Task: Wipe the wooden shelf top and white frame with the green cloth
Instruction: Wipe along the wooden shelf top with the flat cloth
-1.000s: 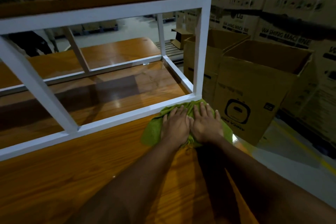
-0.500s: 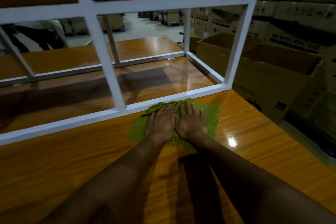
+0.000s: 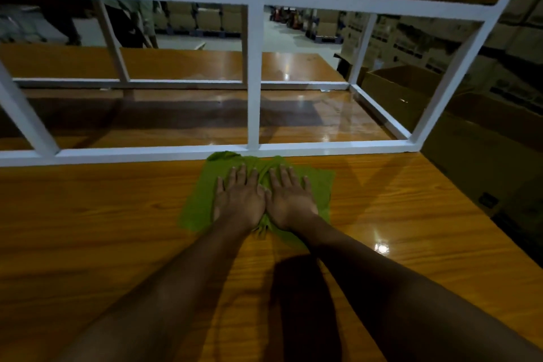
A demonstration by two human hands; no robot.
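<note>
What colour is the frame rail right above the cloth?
White; the rail shows best in the head view, just beyond the cloth.

The space is seen to be a dim warehouse. Printed cardboard cartons are stacked high along the right side, and open cardboard boxes are set before them. A pale, smooth floor is lit more brightly in the distance, where further cartons are piled on dark pallets. A standing person's legs are glimpsed at far left.

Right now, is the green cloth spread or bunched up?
Mostly spread: the green cloth lies flat on the wooden shelf top under the left hand and right hand, with wrinkles between them and at the white frame.
</note>
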